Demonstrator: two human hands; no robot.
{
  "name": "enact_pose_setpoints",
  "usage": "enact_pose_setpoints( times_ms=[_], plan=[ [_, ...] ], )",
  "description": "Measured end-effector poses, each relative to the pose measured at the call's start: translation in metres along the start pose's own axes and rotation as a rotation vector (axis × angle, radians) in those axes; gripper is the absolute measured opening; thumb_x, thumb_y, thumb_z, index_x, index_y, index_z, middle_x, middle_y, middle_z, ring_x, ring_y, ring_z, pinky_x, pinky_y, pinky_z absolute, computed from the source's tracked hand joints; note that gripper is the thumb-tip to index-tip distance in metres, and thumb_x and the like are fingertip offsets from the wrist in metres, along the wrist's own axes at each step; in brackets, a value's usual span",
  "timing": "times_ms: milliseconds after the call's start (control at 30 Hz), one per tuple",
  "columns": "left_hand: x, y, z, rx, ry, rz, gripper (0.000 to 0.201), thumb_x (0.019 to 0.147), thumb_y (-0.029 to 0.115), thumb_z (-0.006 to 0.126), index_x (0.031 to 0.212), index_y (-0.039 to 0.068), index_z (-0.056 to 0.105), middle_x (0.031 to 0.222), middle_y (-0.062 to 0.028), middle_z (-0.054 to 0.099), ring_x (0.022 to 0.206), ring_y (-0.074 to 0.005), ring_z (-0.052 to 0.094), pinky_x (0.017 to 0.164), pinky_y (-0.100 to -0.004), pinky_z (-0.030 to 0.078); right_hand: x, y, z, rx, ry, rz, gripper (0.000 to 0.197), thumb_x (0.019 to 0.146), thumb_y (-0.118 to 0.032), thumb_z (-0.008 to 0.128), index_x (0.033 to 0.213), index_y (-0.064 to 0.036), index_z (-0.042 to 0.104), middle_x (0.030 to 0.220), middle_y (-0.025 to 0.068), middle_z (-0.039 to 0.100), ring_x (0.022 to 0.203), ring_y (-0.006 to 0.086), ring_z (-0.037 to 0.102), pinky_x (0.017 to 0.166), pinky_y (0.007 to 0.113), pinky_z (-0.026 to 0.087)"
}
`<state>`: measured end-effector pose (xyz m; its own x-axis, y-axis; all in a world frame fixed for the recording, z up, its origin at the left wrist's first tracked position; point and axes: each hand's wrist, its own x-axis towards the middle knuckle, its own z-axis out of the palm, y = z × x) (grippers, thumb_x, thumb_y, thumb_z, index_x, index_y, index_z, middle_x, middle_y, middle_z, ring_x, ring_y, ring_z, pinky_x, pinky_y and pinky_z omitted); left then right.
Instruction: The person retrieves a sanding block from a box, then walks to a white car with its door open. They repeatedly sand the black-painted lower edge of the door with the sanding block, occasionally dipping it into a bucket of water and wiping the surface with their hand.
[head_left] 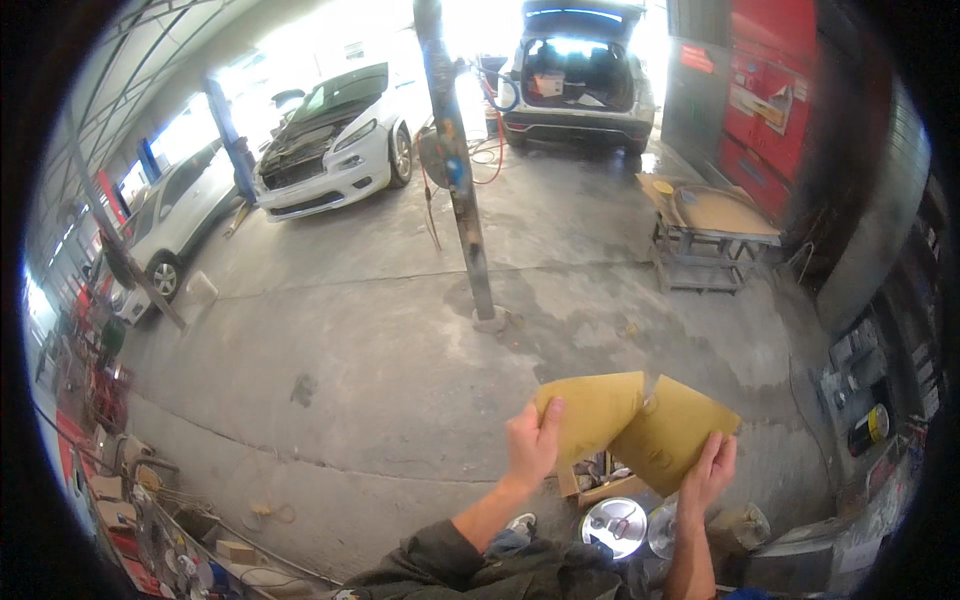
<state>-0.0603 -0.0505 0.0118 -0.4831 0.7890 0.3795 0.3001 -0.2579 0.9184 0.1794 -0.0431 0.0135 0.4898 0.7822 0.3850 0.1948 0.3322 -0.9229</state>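
Observation:
A gold-coloured sheet of sandpaper (672,438) is held up in front of me by both hands. It is parted from the top edge down the middle, and its two halves tilt apart; whether they still join at the bottom I cannot tell. My left hand (532,445) grips the left half at its outer edge, thumb on the near face. At the outer edge of the right half, my right hand (708,470) pinches the paper, thumb in front. Below the sheet, a cardboard box (607,490) of small items is partly hidden by it.
Round metal can (615,527) stands near my feet. A worn post (462,190) rises from the concrete floor ahead. Beyond are a white car (335,140) with its engine bay exposed and an SUV (580,118) with its tailgate up. A low bench (715,215) stands right, cluttered shelving left.

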Motion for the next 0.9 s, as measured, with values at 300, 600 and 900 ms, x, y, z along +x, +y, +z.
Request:
enact_pose_setpoints(
  times_ms=[300,600,900],
  plan=[
    [0.007,0.008,0.001,-0.058,0.052,-0.102,0.035,0.107,0.030,0.061,0.098,-0.003,0.066,0.079,-0.0030,0.068,0.071,-0.0083,0.054,0.061,-0.0316,0.047,0.010,0.044,-0.015,0.044,0.027,0.208,0.021,0.108,-0.020,0.057,0.097,-0.0029,0.060,0.088,-0.0017,0.060,0.082,0.0068,0.051,0.071,0.026,0.044],
    [0.023,0.000,0.012,-0.571,-0.223,-0.420,0.030,0.107,0.022,0.061,0.121,-0.004,0.065,0.112,-0.0081,0.072,0.100,-0.0143,0.067,0.089,-0.0307,0.054,-0.019,0.039,-0.026,0.209,-0.595,0.364,0.044,0.093,-0.008,0.076,0.132,0.0028,0.061,0.123,0.0086,0.070,0.113,0.0159,0.066,0.095,0.033,0.053],
    [0.015,-0.016,0.026,-0.185,-0.316,-0.263,0.022,0.107,0.019,0.060,0.100,-0.001,0.065,0.089,-0.0012,0.069,0.080,-0.0058,0.058,0.072,-0.0248,0.049,-0.001,0.037,-0.046,0.239,-0.110,0.423,0.020,0.099,-0.012,0.071,0.111,0.0046,0.071,0.097,0.0041,0.075,0.086,0.0080,0.067,0.075,0.025,0.054]
  ],
)
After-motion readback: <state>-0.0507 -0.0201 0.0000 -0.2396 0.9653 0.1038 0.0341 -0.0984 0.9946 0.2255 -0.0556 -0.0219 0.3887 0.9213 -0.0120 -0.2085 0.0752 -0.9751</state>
